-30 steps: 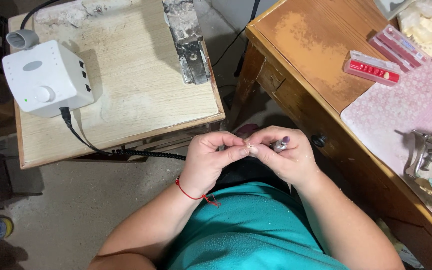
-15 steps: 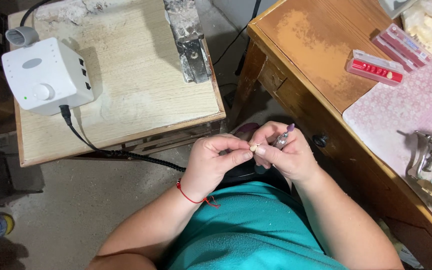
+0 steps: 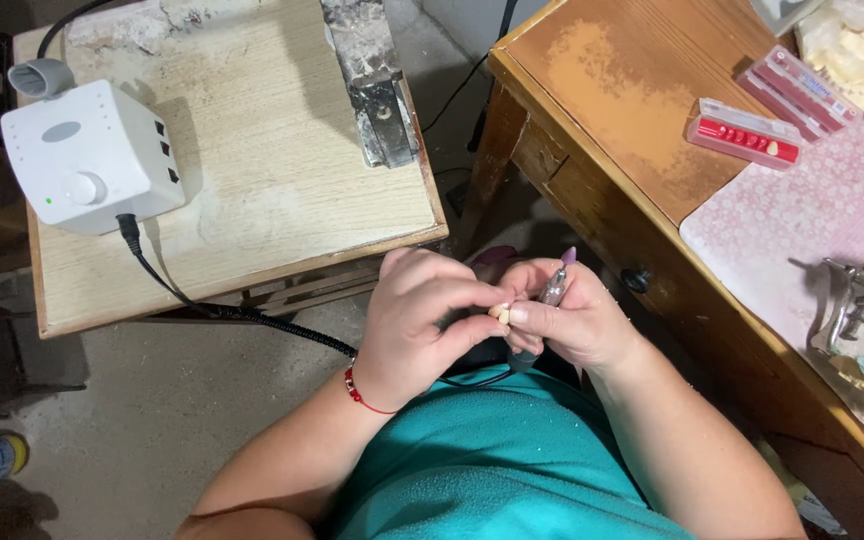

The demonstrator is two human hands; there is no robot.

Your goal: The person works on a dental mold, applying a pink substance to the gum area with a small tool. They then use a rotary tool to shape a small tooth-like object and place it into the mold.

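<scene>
Tooth piece: your left hand pinches a small cream tooth-like piece at its fingertips, over your lap; likely light, hard, chippable, so keep hold of its sides.
Handpiece: your right hand is closed round a slim rotary handpiece, tip near the piece.
Surface: dusty wooden stand with white control box.
Room: wooden desk on your right, concrete floor.

hands together (fingertips pinched), forearms bent
</scene>
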